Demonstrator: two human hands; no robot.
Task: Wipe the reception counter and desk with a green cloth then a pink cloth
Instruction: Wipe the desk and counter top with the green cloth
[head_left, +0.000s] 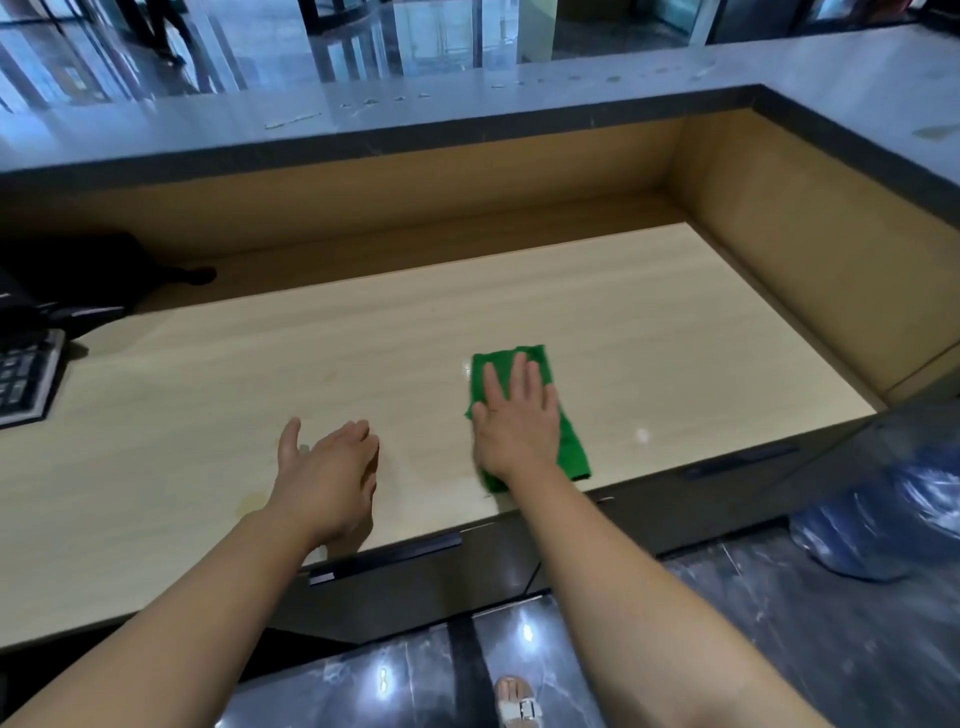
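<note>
Behind the raised reception counter (519, 98), whose grey top runs from 9 o'clock across 12 o'clock and down to 3 o'clock, lies the lower desk (363, 332), a pale wood-grain surface filling the centre of the view. Tan inner walls (779, 249) close the desk at the back and at 3 o'clock. Dried spots and streaks mark the counter top. Below the desk's near edge, dark drawer fronts (395, 587) with bar handles face the person. Dark glossy floor (779, 623) shows at 5 o'clock, with a blue plastic bag (883, 525) resting on it at 4 o'clock; its contents cannot be told. A dark device with a keypad (26, 374) sits on the desk at 9 o'clock.

Green cloth (571, 447): folded to an oblong, flat on the desk just right of centre, near the front edge. Right hand (514, 421): palm down, fingers spread and extended, pressed flat on the cloth, covering its left part; not gripping it. Left hand (327, 467): open and relaxed, fingers together, thumb raised, holding nothing, over the bare desk at 7 o'clock, well apart from the cloth; contact with the surface cannot be told. A sandalled foot (514, 701) appears at 6 o'clock.
</note>
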